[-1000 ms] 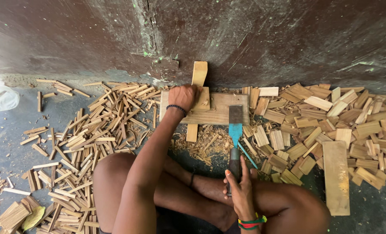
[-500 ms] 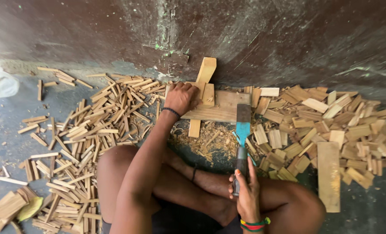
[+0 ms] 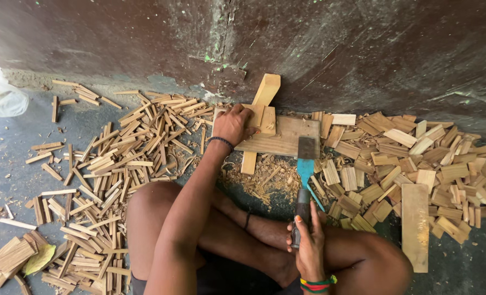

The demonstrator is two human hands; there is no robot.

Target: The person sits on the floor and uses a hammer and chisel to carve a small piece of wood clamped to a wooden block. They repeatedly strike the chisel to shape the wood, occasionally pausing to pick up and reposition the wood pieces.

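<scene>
Sitting cross-legged on the dark concrete floor (image 3: pixel 13 180), the person has the left hand (image 3: pixel 233 124) curled around a small upright pale wood block (image 3: pixel 255 116), pinning it onto a flat worn wooden chopping board (image 3: pixel 286 136) that lies against the foot of the stained dark wall (image 3: pixel 363 49). A longer pale wood plank (image 3: pixel 266 90) leans on the wall just behind that block. The right hand (image 3: pixel 308 240) is wrapped tight round the dark handle of a cleaver-type hatchet with a blue-painted blade (image 3: pixel 305 169); its grey cutting end rests at the board's right edge. Compared with a second ago the hatchet looks a touch further in and the left hand has resettled on the block, so I'd guess it's being lined up for a split. Left of the board there's a big spread of thin split wood sticks (image 3: pixel 117 158), to the right a heap of short flat wood offcuts (image 3: pixel 406 164), and between the knees and the board a patch of pale shavings (image 3: pixel 264 177).
</scene>
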